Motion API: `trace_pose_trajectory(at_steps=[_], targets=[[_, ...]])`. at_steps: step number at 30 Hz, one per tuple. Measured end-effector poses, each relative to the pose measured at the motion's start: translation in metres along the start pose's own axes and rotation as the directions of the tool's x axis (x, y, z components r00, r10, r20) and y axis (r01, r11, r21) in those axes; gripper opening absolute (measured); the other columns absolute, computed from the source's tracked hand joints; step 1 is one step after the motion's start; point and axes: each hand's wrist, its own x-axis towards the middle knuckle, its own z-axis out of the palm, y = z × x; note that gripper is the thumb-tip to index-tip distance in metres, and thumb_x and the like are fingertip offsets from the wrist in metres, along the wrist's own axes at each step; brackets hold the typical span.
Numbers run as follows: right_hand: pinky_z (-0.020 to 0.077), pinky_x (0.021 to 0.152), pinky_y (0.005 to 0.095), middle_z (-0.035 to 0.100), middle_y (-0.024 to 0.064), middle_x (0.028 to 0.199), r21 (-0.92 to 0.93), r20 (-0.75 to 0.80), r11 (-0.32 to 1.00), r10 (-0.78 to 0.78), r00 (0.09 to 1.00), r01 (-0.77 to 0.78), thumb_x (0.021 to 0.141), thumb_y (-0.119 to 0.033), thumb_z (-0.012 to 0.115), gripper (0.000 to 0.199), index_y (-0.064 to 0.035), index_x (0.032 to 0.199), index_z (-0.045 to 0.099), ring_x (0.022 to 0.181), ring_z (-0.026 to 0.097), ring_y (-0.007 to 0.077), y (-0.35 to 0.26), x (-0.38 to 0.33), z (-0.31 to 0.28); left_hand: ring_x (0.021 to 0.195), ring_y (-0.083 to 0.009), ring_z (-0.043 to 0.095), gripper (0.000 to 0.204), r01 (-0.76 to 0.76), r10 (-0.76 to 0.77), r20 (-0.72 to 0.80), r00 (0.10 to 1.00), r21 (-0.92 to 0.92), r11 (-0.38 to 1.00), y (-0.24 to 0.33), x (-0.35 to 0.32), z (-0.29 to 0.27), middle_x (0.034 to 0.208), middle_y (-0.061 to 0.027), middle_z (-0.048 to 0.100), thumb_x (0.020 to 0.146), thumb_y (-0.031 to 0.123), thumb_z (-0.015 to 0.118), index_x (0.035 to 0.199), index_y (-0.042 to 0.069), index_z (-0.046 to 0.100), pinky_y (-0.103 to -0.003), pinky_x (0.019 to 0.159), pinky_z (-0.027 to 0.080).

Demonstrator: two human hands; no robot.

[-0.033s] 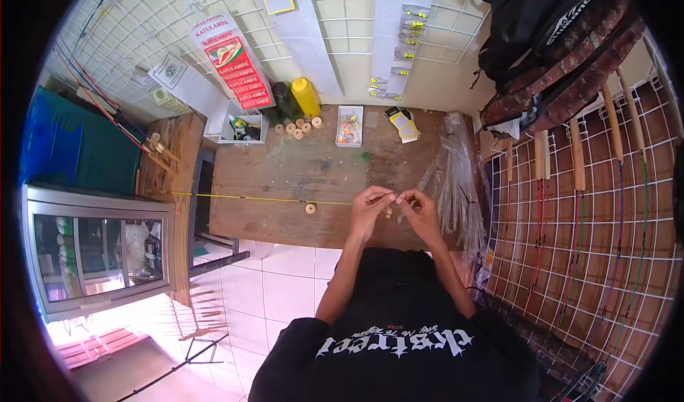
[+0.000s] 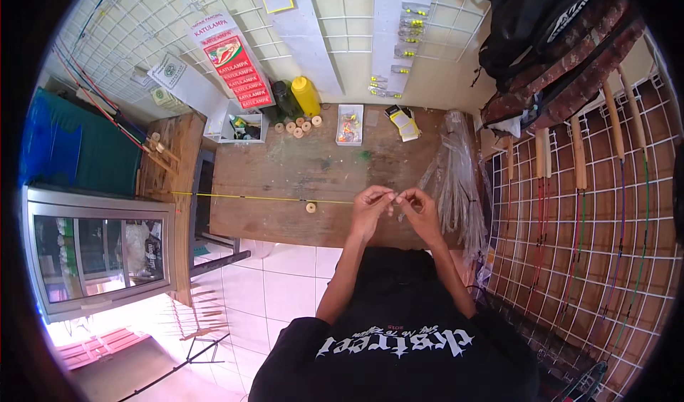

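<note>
A thin yellow rod (image 2: 271, 199) runs across the wooden table (image 2: 285, 227) from the ledge at the left to my left hand (image 2: 370, 208). The fingers of that hand are pinched together around the rod's right end. My right hand (image 2: 419, 209) meets it fingertip to fingertip, thumb and forefinger pressed together. Whatever small piece lies between the right fingers is too small to make out. Just below the rod, left of my hands, lies a small round wooden piece with a dark centre (image 2: 311, 208).
Long clear plastic sleeves (image 2: 459, 181) lie right of my hands. Along the back stand a small white box (image 2: 349, 142), a yellow bottle (image 2: 306, 97), several round wooden pieces (image 2: 298, 132) and yellow-black packets (image 2: 404, 125). Wooden-handled rods (image 2: 578, 156) hang on the right rack.
</note>
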Motion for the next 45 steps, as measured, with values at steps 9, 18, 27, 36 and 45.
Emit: trace_pose_trajectory(at_steps=[9,18,27,36,45], targets=[[0.0470,0.073,0.0225,0.065,0.0025,0.086,0.300,-0.015,0.951,0.090,0.996,-0.081,0.090,-0.007,0.065,0.009,0.0010,0.094,0.063,0.081,0.060,0.0070,-0.006,-0.011,0.017,0.073,-0.0157,0.062,0.005,0.123,-0.084,0.132,0.988,-0.322,0.939,-0.005,0.006,-0.019,0.088,-0.0081,0.066,0.094,0.008,0.061,0.094,0.003,0.061,-0.028,0.068,0.053],[0.0519,0.080,0.0266,0.070,0.0068,0.085,0.224,-0.090,0.970,0.115,0.989,-0.093,0.088,-0.005,0.065,0.009,0.0032,0.092,0.066,0.084,0.067,0.0120,-0.030,-0.009,0.026,0.079,-0.0193,0.066,0.005,0.096,-0.059,0.141,0.988,-0.273,0.957,-0.001,0.018,-0.031,0.088,-0.0102,0.067,0.093,0.007,0.063,0.093,0.003,0.060,-0.032,0.073,0.055],[0.0526,0.079,0.0280,0.072,0.0081,0.085,0.146,-0.099,0.985,0.106,0.989,-0.091,0.086,-0.007,0.067,0.011,0.0028,0.090,0.068,0.082,0.069,0.0141,-0.034,0.000,0.027,0.080,-0.0196,0.067,0.007,0.094,-0.059,0.181,0.982,-0.189,0.977,0.016,0.025,-0.030,0.088,-0.0117,0.068,0.091,0.006,0.065,0.091,0.000,0.061,-0.034,0.075,0.056],[0.0524,0.078,0.0279,0.072,0.0089,0.083,0.042,-0.107,0.985,0.171,0.979,-0.168,0.083,-0.010,0.069,0.013,0.0031,0.086,0.069,0.082,0.069,0.0146,-0.037,0.002,0.026,0.079,-0.0197,0.068,0.007,0.092,-0.066,0.199,0.978,-0.124,0.988,0.018,0.026,-0.032,0.085,-0.0126,0.069,0.088,0.003,0.067,0.091,0.000,0.062,-0.034,0.074,0.058],[0.0532,0.077,0.0280,0.072,0.0102,0.083,0.041,-0.119,0.985,0.171,0.978,-0.167,0.083,-0.009,0.068,0.013,0.0045,0.086,0.069,0.082,0.070,0.0155,-0.042,0.004,0.026,0.077,-0.0198,0.068,0.007,0.084,-0.053,0.223,0.973,-0.130,0.988,0.018,0.028,-0.030,0.086,-0.0127,0.069,0.087,0.002,0.067,0.091,0.000,0.062,-0.034,0.073,0.058]])
